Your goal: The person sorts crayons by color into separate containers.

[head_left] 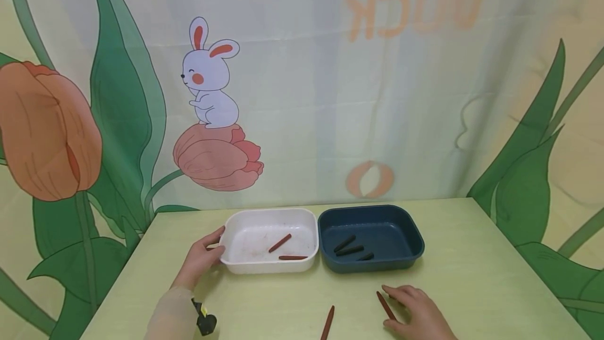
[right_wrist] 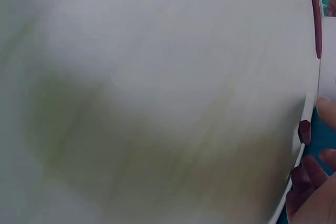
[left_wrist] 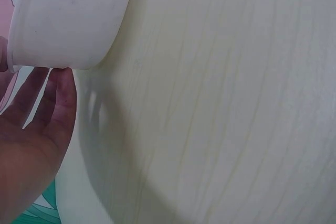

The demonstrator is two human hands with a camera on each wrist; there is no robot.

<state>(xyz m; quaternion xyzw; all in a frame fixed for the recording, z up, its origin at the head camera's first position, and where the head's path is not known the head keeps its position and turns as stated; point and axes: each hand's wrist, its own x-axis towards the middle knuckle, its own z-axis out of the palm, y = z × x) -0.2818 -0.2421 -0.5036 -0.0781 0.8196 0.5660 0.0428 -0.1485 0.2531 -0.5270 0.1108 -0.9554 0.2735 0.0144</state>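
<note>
At the white tray's (head_left: 269,268) left end, my left hand (head_left: 200,258) grips the rim, thumb at the rim and fingertips against the outer wall; the left wrist view shows the fingers (left_wrist: 63,93) under that wall. Two red-brown crayons (head_left: 280,243) lie inside this tray. Over the table to the right, my right hand (head_left: 417,311) is spread around another red-brown crayon (head_left: 386,306). Its thumb and fingers stand apart from the crayon (right_wrist: 304,132) in the right wrist view. One more red-brown crayon (head_left: 327,323) lies left of that hand, cut off by the frame edge.
Beside the white tray stands a dark blue tray (head_left: 396,245) holding three dark crayons (head_left: 350,250). A black strap piece (head_left: 205,321) shows at my left wrist. Behind the pale table (head_left: 462,256) hangs a printed curtain (head_left: 302,93) with a rabbit and tulips.
</note>
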